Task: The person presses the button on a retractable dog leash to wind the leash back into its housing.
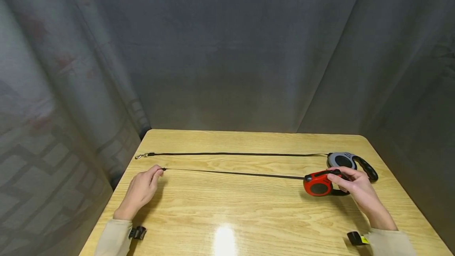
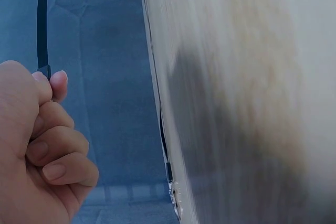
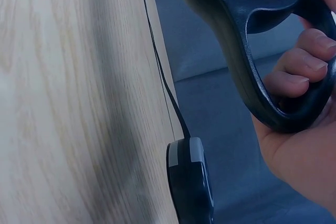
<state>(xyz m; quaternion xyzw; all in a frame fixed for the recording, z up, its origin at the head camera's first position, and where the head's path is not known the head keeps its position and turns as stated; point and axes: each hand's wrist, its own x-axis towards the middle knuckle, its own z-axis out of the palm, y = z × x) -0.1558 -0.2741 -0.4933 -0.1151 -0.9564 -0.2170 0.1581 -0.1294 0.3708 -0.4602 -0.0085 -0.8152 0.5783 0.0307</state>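
Observation:
My right hand [image 1: 355, 185] grips the black handle of a red retractable dog leash [image 1: 318, 185], its fingers curled through the loop [image 3: 294, 124] in the right wrist view. The leash's black strap [image 1: 234, 173] runs out to the left, stretched nearly straight above the table. At its far end my left hand [image 1: 143, 187] pinches the strap between thumb and forefinger, hiding whatever lies past the black end piece [image 2: 45, 71]. Behind it a grey retractable dog leash [image 1: 342, 160] lies on the table, its strap [image 1: 227, 153] extended to a metal clip [image 1: 141, 156] at the left.
A light wood table [image 1: 213, 212] bears everything, its back edge close behind the grey leash's strap. Dark grey curtains [image 1: 227, 58] hang at the back and both sides. Dark wrist mounts [image 1: 138, 232] sit on both sleeves.

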